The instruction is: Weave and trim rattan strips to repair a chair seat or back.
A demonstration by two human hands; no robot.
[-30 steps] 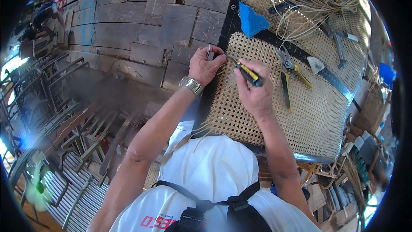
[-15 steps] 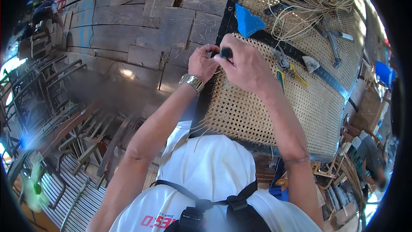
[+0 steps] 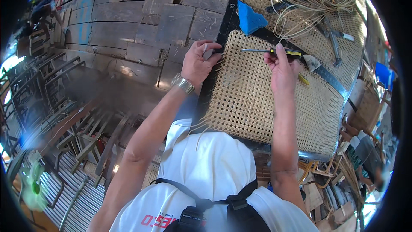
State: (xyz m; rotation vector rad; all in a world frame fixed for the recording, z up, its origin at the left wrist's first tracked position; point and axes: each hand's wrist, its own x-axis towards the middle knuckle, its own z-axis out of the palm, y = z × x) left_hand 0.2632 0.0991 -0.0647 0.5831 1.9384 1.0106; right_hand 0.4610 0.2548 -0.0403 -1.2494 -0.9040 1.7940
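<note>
My right hand (image 3: 283, 66) is closed on a screwdriver (image 3: 258, 50) with a black and yellow handle. Its metal shaft points left over a woven cane panel (image 3: 244, 90). At the panel's upper left edge, my left hand (image 3: 201, 62) has its thumb and forefinger curled onto the black frame (image 3: 206, 92). Whether a cane strand is pinched there too is hidden. Loose strand ends stick out at the panel's lower left corner. Just right of my right hand, yellow-handled pliers (image 3: 304, 80) lie on the cane, mostly covered by the hand.
A blue angular piece (image 3: 250, 18) rests on the frame above my hands. Beyond it lie a coil of cane strands (image 3: 300, 0) and a hammer (image 3: 334, 47). Dark metal chair frames (image 3: 77, 133) stand at left. Another person (image 3: 369, 157) is at the far right.
My right hand has moved right, away from my left hand, and the screwdriver has swung from end-on to lying sideways. My left hand stays at the frame edge.
</note>
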